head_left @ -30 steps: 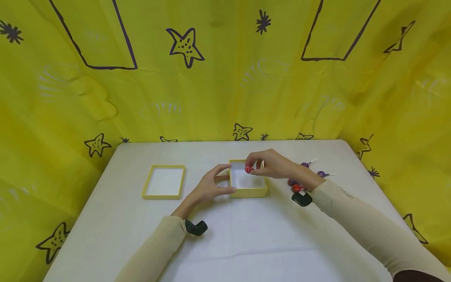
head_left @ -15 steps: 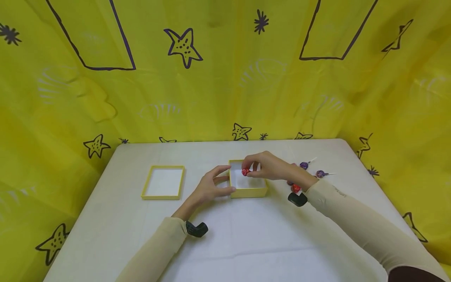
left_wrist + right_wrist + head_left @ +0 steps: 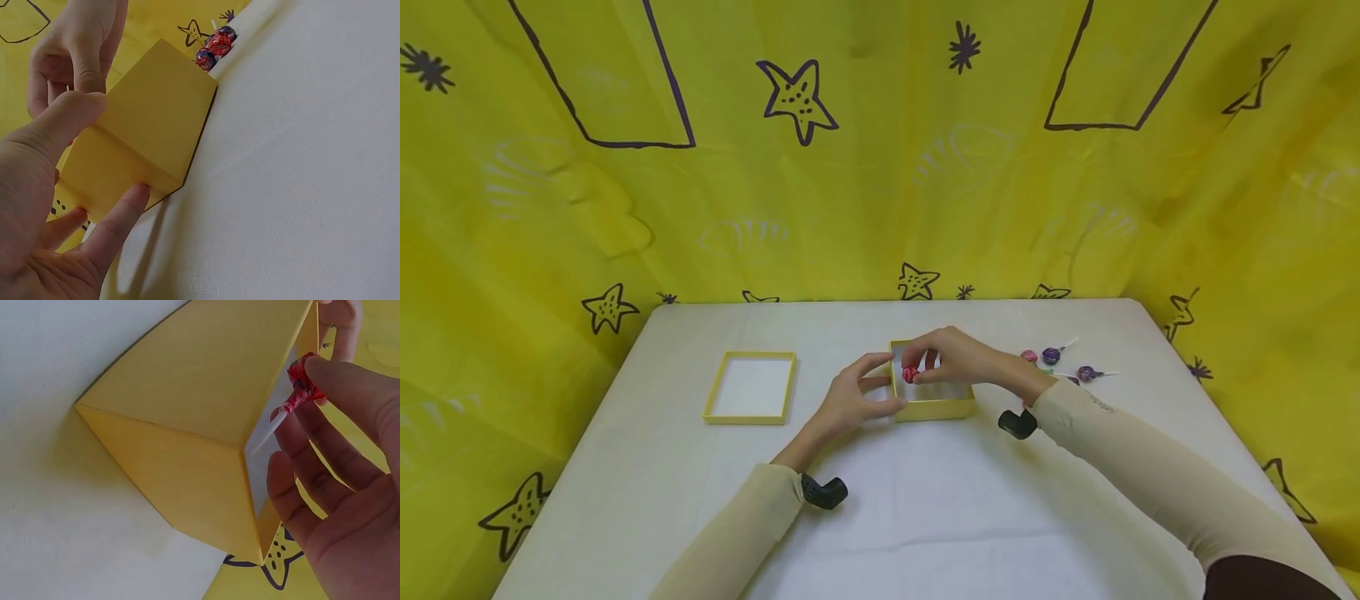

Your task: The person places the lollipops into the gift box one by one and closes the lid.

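Note:
A yellow box (image 3: 934, 410) with a white inside stands open at the middle of the table. My right hand (image 3: 958, 358) pinches a red-wrapped lollipop (image 3: 910, 374) by its head over the box opening; in the right wrist view the lollipop (image 3: 302, 380) points its white stick down toward the inside. My left hand (image 3: 847, 398) holds the box's left side, thumb at the near corner and fingers along the wall. In the left wrist view the left hand (image 3: 69, 206) has its fingertips on the yellow box wall (image 3: 112, 169).
A shallow yellow-rimmed lid (image 3: 745, 420) lies to the left of the box. Several wrapped lollipops, among them a purple one (image 3: 1086, 373) and a pink one (image 3: 1028, 356), lie to the right, partly behind the right forearm. A yellow patterned curtain (image 3: 865, 192) hangs behind the table.
The right hand has moved a little left and toward me with the red lollipop, further over the box. More lollipops at the right show past the forearm. The left hand keeps its place on the box.

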`<move>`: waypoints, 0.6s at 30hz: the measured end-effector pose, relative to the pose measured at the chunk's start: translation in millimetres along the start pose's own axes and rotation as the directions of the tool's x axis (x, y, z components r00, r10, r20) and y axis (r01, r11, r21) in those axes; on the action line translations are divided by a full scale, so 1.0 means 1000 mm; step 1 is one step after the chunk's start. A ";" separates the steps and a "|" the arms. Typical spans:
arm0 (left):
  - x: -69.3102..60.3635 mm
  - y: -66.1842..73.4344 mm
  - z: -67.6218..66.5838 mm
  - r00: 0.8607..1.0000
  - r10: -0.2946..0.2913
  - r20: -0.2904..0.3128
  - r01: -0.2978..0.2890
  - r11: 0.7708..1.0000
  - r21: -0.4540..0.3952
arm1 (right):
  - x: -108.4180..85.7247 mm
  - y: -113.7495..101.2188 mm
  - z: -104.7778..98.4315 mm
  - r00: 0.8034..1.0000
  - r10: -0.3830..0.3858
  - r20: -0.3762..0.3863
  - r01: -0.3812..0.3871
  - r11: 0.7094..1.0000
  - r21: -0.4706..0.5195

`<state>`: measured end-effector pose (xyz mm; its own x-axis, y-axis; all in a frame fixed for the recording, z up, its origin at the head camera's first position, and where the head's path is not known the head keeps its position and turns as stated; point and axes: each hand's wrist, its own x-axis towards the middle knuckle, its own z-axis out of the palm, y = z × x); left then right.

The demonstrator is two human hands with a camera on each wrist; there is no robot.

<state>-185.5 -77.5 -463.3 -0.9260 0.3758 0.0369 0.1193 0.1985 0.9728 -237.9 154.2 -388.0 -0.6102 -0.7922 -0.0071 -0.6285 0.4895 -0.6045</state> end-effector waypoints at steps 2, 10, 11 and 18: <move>0.000 0.000 0.000 1.000 0.008 0.004 -0.008 1.000 -0.004 | 0.001 0.001 0.002 1.000 0.007 0.013 -0.007 1.000 0.018; 0.000 0.000 0.000 1.000 0.024 -0.003 -0.024 1.000 -0.004 | 0.006 0.004 0.007 0.989 0.076 0.123 -0.086 0.994 0.072; 0.000 0.000 0.000 1.000 0.023 -0.006 -0.023 1.000 0.002 | 0.007 0.005 0.008 0.987 0.082 0.136 -0.093 0.993 0.077; 0.001 -0.001 0.000 0.999 0.029 -0.012 -0.029 1.000 0.006 | 0.013 0.009 0.012 0.979 0.052 0.196 -0.070 0.993 0.089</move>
<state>-186.2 -77.2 -464.3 -0.9263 0.3706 0.0682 0.1485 0.1927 0.9699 -245.2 143.8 -403.1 -0.5353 -0.8219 -0.1948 -0.5382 0.5096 -0.6713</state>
